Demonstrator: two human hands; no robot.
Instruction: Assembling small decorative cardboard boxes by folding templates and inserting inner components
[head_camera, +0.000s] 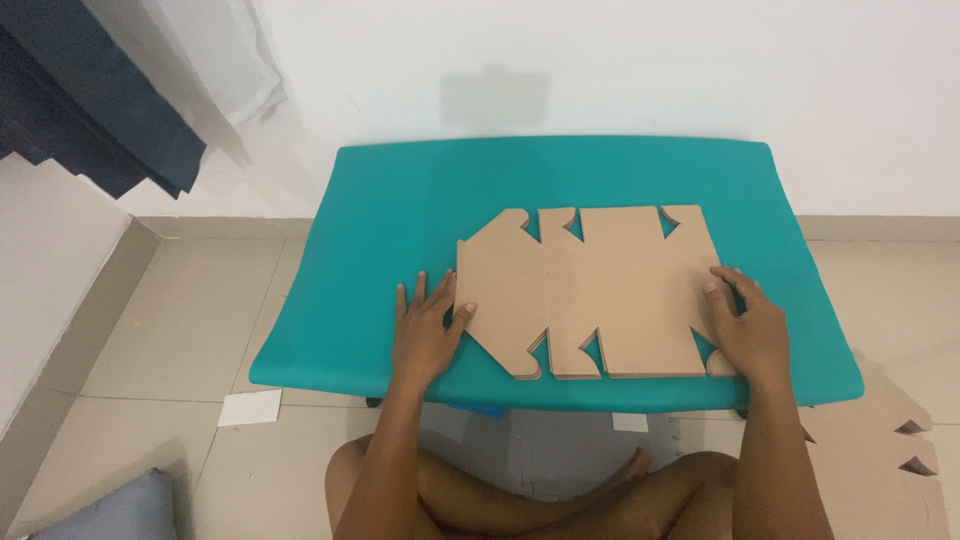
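A flat brown cardboard box blank (590, 290) with cut flaps along its far and near edges lies on a teal table (400, 220). My left hand (427, 330) rests flat on the table at the blank's left edge, fingers spread, thumb touching the cardboard. My right hand (748, 325) lies on the blank's right near corner, fingers curled over its edge, pressing it down.
A white wall stands behind the table. Dark and white cloth (120, 80) hangs at the upper left. On the tiled floor lie a white paper (250, 407), a blue-grey cushion (110, 510) and another cardboard blank (890, 450) at the right. My crossed legs sit below the table.
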